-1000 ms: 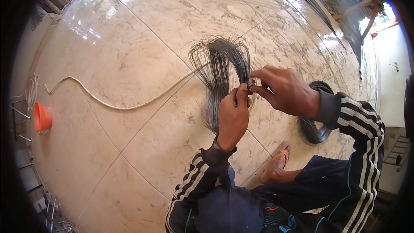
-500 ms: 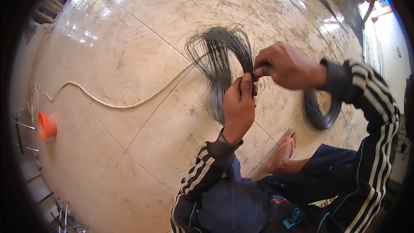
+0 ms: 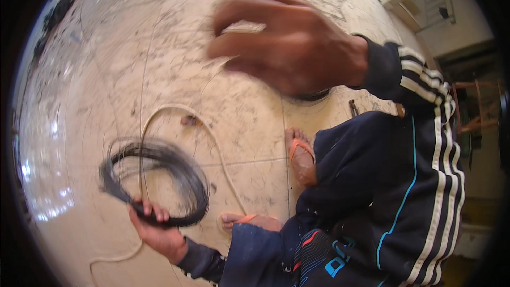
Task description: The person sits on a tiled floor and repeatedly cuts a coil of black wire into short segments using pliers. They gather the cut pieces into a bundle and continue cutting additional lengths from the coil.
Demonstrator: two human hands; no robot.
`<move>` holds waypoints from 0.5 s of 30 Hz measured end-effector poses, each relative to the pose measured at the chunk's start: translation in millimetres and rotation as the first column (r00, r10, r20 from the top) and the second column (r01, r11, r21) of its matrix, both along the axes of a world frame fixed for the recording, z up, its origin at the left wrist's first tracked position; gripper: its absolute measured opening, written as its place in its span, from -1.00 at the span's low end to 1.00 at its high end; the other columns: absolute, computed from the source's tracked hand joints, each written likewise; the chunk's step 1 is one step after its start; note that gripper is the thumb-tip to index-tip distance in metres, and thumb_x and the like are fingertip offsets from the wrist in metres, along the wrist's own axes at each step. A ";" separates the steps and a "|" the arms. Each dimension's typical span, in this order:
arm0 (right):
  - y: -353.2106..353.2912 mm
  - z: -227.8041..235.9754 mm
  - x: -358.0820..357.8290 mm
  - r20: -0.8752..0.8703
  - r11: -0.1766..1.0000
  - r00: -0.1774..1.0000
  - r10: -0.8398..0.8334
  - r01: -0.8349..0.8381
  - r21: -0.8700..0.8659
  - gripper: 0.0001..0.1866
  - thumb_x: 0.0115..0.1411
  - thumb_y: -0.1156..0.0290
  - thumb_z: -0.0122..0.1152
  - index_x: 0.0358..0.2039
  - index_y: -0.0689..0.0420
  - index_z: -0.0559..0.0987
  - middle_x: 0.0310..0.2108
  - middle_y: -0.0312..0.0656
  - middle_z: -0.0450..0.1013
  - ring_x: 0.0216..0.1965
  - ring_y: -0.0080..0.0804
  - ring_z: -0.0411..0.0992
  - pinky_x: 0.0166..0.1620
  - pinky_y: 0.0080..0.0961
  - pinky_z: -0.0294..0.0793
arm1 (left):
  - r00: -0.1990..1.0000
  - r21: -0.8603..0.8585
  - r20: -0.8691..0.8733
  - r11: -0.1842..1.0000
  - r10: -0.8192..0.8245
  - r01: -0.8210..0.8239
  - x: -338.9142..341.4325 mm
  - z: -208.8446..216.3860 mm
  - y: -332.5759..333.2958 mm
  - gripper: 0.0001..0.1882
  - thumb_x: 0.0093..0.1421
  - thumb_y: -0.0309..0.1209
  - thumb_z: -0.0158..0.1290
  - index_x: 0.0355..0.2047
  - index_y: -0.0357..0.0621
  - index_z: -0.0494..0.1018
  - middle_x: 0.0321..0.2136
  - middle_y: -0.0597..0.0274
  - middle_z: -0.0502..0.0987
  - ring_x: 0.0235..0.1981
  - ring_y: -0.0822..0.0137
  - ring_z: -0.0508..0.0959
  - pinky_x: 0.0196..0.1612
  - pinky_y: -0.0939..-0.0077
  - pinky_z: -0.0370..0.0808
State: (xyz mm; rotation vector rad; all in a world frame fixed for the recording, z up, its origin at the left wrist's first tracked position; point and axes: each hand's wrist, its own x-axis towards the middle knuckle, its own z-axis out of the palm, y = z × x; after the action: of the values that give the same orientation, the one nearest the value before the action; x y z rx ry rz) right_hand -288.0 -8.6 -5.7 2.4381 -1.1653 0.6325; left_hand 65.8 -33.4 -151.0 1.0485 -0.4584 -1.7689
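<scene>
My left hand (image 3: 159, 234), low on the left, is closed round a coil of thin dark wire (image 3: 197, 194). Its strands spread into a loose ring just above the floor, blurred in places. Well apart from the coil, my right hand (image 3: 297, 45) is raised and smeared by motion. Its thumb and finger curl together at the tips. A faint thin line curves down near them, but I cannot make out what they hold. A second dark wire coil (image 3: 308, 96) lies on the floor, mostly hidden behind the right hand.
A cream cord (image 3: 219, 146) loops across the tiled floor (image 3: 106, 101), passing by the held coil. A small dark tool (image 3: 354, 108), perhaps pliers, and a small brownish scrap (image 3: 189, 120) lie there too. My sandalled foot (image 3: 302, 162) is near the second coil.
The view has swung round, and the orange bucket is out of sight. My right hand has left the wire bundle and risen; my left hand keeps the coil, now lower left.
</scene>
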 end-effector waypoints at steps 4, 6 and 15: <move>78.6 -29.2 -99.1 0.107 0.857 0.851 -0.515 0.505 0.105 -0.76 0.07 0.50 0.34 -0.21 0.19 0.59 -0.25 -0.08 0.47 -0.20 -0.17 0.48 -0.16 -0.36 0.51 | 0.994 -0.075 0.107 0.997 0.021 -0.013 36.7 15.4 -6.2 -0.75 0.41 -0.16 -0.18 -0.19 -0.07 0.30 -0.57 0.47 0.22 -0.68 0.61 0.20 -0.66 0.71 0.20; 149.8 -51.3 -137.7 0.117 0.635 0.624 -0.773 0.762 0.126 -0.81 0.12 0.47 0.29 -0.24 0.20 0.58 -0.24 -0.06 0.48 -0.19 -0.10 0.48 -0.14 -0.30 0.49 | 0.994 -0.108 0.084 0.991 -0.076 0.085 57.2 -2.2 -11.0 -0.77 0.41 -0.19 -0.20 -0.19 -0.06 0.29 -0.57 0.47 0.21 -0.68 0.62 0.20 -0.66 0.73 0.20; 444.4 -254.1 -197.4 -0.295 -0.372 -0.230 -0.928 0.648 0.665 -0.43 0.13 0.22 0.25 0.11 0.17 0.36 -0.13 0.12 0.44 -0.02 0.03 0.41 0.06 -0.20 0.40 | 0.961 0.037 0.276 0.999 -0.004 -0.006 12.8 36.4 -12.3 -0.72 0.33 -0.22 -0.17 -0.31 -0.15 0.41 -0.63 0.36 0.33 -0.73 0.47 0.25 -0.69 0.60 0.23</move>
State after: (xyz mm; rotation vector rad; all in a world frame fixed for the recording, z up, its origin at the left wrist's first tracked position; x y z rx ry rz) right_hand -485.4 435.9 -259.8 0.5175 -3.3274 0.0632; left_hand 78.6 -45.7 -114.7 1.3306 -0.5977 -1.6412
